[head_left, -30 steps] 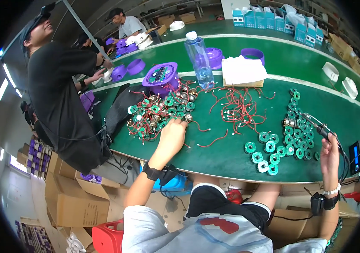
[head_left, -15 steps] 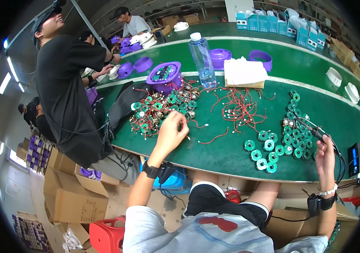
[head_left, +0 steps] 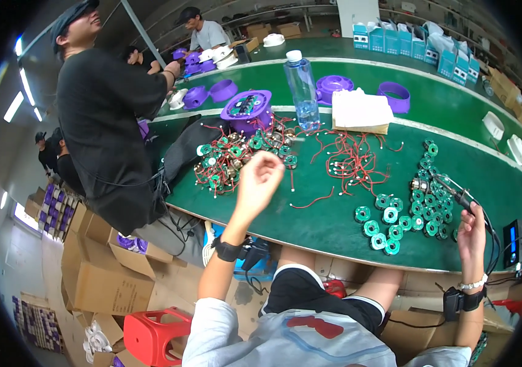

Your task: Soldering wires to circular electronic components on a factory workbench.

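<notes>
My left hand [head_left: 261,178] is raised over the near right side of a tangled pile of small motors with green circuit boards [head_left: 217,160] and red wires. Its fingers are curled together and slightly blurred, so whatever they might hold is hidden. One green-board part [head_left: 290,161] lies just beyond the fingertips, a red wire beside it. In my right hand [head_left: 472,229] is a soldering iron [head_left: 462,197], gripped by its dark handle. The iron's metal tip points left, toward a silvery motor [head_left: 420,185] by a cluster of round green-board parts [head_left: 430,211].
Loose red wires [head_left: 355,162] lie mid-table. Behind them stand a water bottle [head_left: 302,92], a white paper stack [head_left: 362,110] and a purple housing [head_left: 247,111]. A lit control box [head_left: 511,243] sits at the right edge. A person in black [head_left: 105,116] stands at left.
My left hand has risen slightly, its fingers turning upward. My right hand and the soldering iron hold nearly the same place. The standing person's arm has moved up, and the view has shifted slightly.
</notes>
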Motion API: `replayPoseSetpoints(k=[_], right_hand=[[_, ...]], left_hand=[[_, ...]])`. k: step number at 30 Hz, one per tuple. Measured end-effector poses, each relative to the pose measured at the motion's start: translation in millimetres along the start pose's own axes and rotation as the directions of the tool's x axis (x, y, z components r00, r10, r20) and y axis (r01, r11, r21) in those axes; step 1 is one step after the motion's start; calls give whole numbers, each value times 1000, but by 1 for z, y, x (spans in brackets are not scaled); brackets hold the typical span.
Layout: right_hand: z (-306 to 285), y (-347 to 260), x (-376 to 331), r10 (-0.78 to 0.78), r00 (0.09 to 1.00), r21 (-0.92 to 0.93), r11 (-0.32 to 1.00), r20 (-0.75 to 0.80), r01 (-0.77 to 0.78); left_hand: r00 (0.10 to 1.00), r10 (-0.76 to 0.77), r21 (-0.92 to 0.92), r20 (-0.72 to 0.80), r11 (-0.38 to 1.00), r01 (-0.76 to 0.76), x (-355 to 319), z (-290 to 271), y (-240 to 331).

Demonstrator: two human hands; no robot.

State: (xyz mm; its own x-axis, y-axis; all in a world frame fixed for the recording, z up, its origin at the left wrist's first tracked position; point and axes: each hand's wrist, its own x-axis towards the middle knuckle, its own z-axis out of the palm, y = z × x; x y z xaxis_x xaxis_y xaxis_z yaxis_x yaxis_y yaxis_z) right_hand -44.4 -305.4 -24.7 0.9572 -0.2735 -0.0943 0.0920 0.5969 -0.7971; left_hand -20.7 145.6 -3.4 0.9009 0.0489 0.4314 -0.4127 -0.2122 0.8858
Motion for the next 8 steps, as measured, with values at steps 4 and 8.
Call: replayPoseSetpoints(k=[4,8], right_hand=[[7,1,-3,3,999,6,1000,-33,-3],[-4,-2,0,-10,999,11,1000,-45,11]], left_hand=[[985,70,293,161,949,-115,12,47,-1],[920,-156,497,359,867,-47,27,50,4]])
